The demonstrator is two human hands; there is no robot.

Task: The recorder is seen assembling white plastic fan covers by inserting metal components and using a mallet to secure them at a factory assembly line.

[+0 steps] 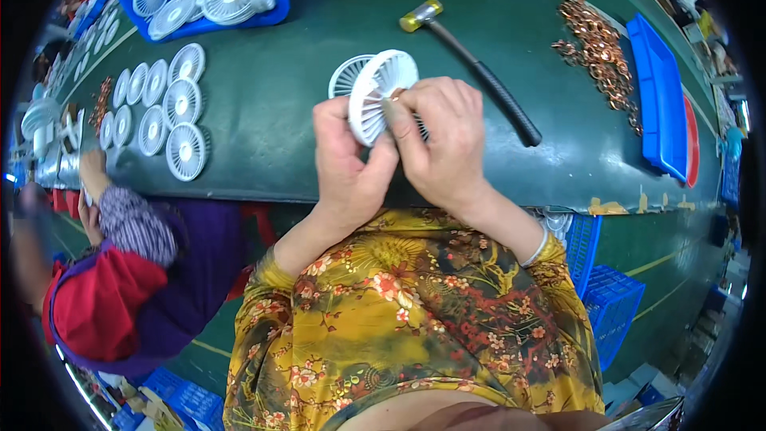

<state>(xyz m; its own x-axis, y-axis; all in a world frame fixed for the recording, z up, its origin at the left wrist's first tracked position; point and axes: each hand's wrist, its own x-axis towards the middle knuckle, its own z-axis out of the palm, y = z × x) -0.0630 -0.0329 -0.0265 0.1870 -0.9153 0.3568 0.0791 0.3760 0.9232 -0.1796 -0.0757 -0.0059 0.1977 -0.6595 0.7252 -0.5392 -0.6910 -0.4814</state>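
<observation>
My left hand (348,161) is closed round the rim of a white finned fan wheel (368,104), held tilted above the table in front of my chest. Fingers bent, my right hand (444,137) pinches a small copper ring (397,93) at the middle of the wheel. Most of that ring is hidden by the thumb and fingers. Just behind the held wheel, a second white fan wheel (345,76) lies on the green table (275,104). A hammer (488,80) with a yellow head and black grip lies to the right of my hands.
Copper rings (597,48) lie heaped at the right, beside a blue tray (658,100). A blue basket (283,0) of fan wheels stands at the back left. Several fan wheels (185,101) lie in rows near a co-worker's arm (136,219). Blue crates (613,311) stand below the table.
</observation>
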